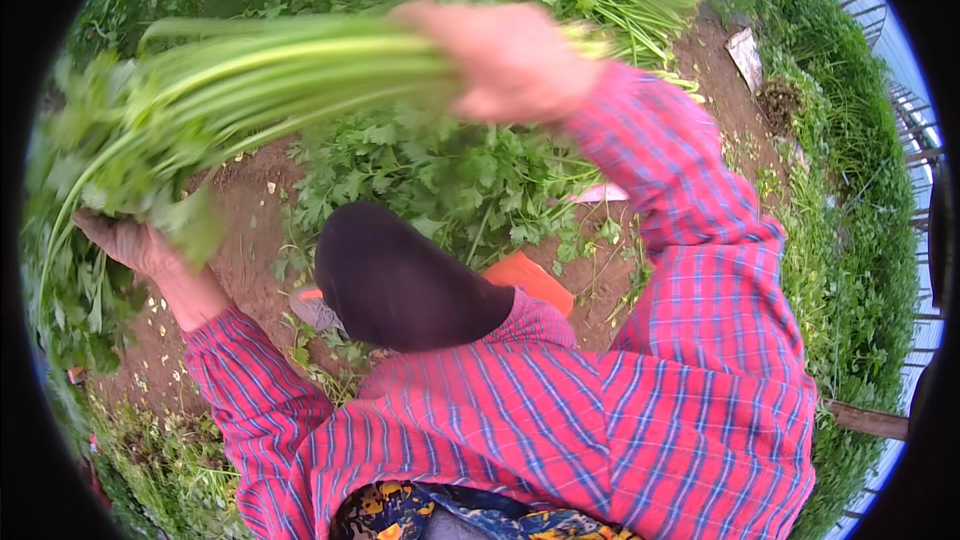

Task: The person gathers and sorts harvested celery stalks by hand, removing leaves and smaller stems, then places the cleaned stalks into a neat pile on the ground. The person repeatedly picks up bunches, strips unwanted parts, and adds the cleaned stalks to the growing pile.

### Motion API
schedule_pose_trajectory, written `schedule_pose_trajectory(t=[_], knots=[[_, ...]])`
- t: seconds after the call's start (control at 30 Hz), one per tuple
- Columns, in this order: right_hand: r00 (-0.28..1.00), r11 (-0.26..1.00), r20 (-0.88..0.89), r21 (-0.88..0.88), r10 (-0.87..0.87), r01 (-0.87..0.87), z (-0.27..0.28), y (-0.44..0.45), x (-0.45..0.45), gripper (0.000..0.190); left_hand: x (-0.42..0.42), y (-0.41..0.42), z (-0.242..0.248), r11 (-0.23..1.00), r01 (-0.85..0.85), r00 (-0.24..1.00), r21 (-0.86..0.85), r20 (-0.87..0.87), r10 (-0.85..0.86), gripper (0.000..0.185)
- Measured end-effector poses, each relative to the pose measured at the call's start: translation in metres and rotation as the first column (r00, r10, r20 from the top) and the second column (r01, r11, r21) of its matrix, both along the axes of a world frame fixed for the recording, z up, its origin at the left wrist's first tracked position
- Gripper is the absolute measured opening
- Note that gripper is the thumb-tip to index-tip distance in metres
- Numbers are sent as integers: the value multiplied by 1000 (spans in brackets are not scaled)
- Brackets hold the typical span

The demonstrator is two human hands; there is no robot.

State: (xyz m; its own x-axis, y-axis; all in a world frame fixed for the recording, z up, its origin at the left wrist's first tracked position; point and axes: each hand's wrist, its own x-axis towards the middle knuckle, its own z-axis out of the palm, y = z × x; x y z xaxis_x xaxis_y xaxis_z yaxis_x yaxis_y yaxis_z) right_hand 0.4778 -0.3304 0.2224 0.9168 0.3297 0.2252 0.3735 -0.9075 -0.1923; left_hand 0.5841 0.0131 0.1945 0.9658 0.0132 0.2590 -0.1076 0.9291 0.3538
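Note:
My right hand (517, 60), blurred by motion, is closed around the stalks near the base of a large bunch of celery (300, 64). The bunch lies across the upper view, its leaves hanging down at the left. At the left, my left hand (131, 240) is raised just under those leaves, palm up with its fingers partly hidden; whether it bears any of them is unclear. More leafy celery (442, 172) lies on the soil below the held bunch. Another pile of celery stalks (622, 0) lies beyond my right hand, bases pointing right.
Brown soil (251, 202) strewn with leaf scraps shows between the plants. An orange object (532, 281) lies beside my dark-clothed knee. Dense green plants (855, 240) line the right side, near a translucent greenhouse wall. A pale flat piece (745, 58) lies at the upper right.

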Motion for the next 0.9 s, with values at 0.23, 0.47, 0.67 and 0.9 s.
schedule_pose_trajectory(t=[0.23,0.47,0.67,0.9], knots=[[887,905,269,-101,-375,413,-8,-156,-82,65,12,-106,-6,707,707,667,-1,332,-666,51],[766,761,426,-230,-481,607,-41,-304,-130,65,-43,-211,-70,509,618,704,599,-133,-698,50],[346,282,3,-571,-938,771,-142,-353,-118,75,-81,-207,-97,24,572,557,820,-366,-745,58],[212,278,-220,-333,-952,901,-350,-275,-71,76,-78,-109,-68,357,551,819,754,-408,-403,49]])
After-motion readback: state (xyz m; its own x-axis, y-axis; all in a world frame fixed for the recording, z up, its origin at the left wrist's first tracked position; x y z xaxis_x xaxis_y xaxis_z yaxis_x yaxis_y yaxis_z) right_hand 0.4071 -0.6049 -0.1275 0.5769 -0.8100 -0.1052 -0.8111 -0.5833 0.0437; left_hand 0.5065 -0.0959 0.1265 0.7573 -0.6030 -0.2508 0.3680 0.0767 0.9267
